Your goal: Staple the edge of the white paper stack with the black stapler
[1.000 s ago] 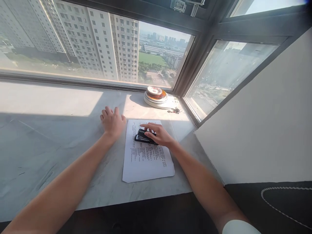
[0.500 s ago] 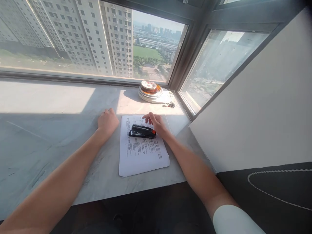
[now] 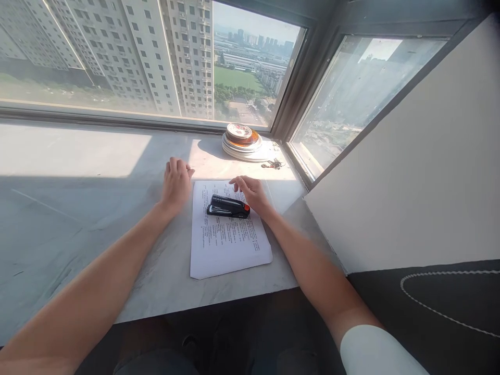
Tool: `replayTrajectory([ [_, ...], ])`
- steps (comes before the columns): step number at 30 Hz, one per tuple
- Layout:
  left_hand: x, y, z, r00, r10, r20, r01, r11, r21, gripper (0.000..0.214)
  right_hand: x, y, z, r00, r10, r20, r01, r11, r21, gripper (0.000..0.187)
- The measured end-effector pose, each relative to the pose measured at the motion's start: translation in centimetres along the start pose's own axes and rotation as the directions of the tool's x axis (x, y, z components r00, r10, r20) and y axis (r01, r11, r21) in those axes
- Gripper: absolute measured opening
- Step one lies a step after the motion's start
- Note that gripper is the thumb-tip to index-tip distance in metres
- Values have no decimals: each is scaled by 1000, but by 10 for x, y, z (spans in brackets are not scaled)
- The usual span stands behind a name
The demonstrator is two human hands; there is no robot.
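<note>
A sheet of printed paper (image 3: 226,245) lies on the grey marble windowsill (image 3: 78,219). On its upper part rests a black stapler (image 3: 227,207) with an orange end. My right hand (image 3: 251,191) hovers just behind the stapler's right end, fingers apart and loosely curved, holding nothing. My left hand (image 3: 176,180) rests on the sill just left of the paper's top corner, fingers bent down onto the stone, empty.
A stack of plates (image 3: 241,142) stands in the sunlit window corner, with a small dark bunch like keys (image 3: 273,165) beside it. A white wall panel (image 3: 410,172) closes the right side. The sill's front edge drops to a dark floor.
My right hand has come off the stapler, which now lies uncovered on the paper. My left hand has shifted slightly forward and curled its fingers.
</note>
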State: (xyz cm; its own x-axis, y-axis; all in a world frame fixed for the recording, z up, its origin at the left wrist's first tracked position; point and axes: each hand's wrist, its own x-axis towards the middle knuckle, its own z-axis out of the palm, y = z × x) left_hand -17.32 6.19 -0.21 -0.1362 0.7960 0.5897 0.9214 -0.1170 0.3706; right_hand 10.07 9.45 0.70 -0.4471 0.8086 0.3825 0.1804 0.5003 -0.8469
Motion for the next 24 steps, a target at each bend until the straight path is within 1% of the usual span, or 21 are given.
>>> replayTrajectory([
  [2,-1,12,-1,983,165,-82,-175,975,-137,3,-1,-5,-2,1000,-30,-5,30,999,-15,57],
  [3,-2,19,-3,965,244,-94,-258,947,-190,4,-1,-7,-3,999,-49,15,49,999,-21,52],
  [5,-6,30,-8,922,380,-73,-386,885,-261,5,-2,-13,-5,989,-104,107,106,994,-15,44],
  [8,-10,38,-16,866,494,-79,-493,815,-303,7,-3,-20,-6,941,-209,266,202,978,55,40],
  [10,-11,38,-20,844,525,-110,-531,792,-300,6,-3,-22,-7,912,-243,331,227,970,87,42],
  [13,-11,36,-21,841,531,-104,-536,789,-301,9,-3,-23,-8,897,-249,364,239,968,72,43],
  [15,-11,35,-21,843,527,-110,-533,787,-312,13,-3,-23,-8,901,-242,361,246,969,35,43],
  [18,-12,35,-19,834,536,-131,-548,777,-310,13,-3,-23,-9,908,-221,355,244,970,-19,42],
  [24,-13,36,-19,841,526,-127,-538,791,-292,11,-4,-23,-8,927,-189,324,198,980,6,39],
])
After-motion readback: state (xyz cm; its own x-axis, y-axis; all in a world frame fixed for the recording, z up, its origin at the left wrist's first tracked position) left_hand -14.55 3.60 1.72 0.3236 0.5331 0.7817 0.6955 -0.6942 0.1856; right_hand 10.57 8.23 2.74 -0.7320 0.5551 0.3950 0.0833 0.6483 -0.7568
